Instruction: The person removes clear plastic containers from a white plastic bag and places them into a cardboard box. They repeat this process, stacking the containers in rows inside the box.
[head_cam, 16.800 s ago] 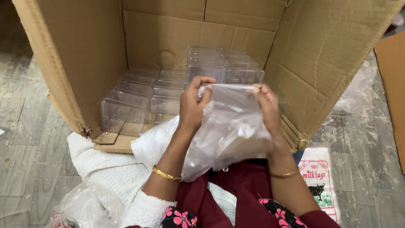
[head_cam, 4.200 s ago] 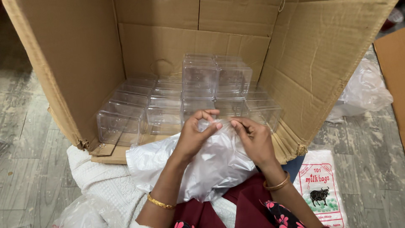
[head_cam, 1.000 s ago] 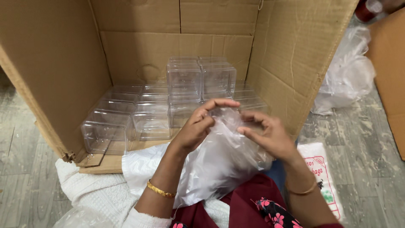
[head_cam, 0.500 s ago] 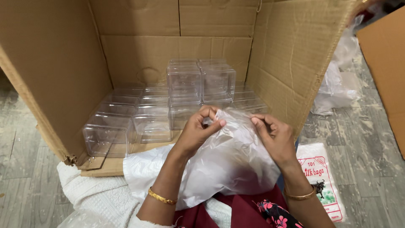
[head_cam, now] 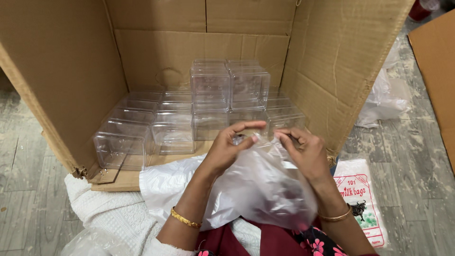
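Note:
Both my hands pinch the top edge of a clear plastic bag [head_cam: 265,189] that hangs over my lap. My left hand [head_cam: 230,147] grips the bag's left side with thumb and fingers, a gold bangle on the wrist. My right hand [head_cam: 303,151] holds the right side of the same edge. Just beyond the hands, several clear square plastic containers [head_cam: 208,102] stand in rows inside a large open cardboard box [head_cam: 71,71] lying on its side, some stacked two high at the back.
A white knitted cloth [head_cam: 109,218] lies on the floor at the lower left. A printed packet of bags [head_cam: 362,199] lies at the right. Crumpled clear plastic [head_cam: 384,97] sits past the box's right wall. A cardboard sheet [head_cam: 436,71] stands at the far right.
My hands have kept working the bag's top edge, with the fingers now closer together on it. The view has shifted slightly; the containers in the box have not moved.

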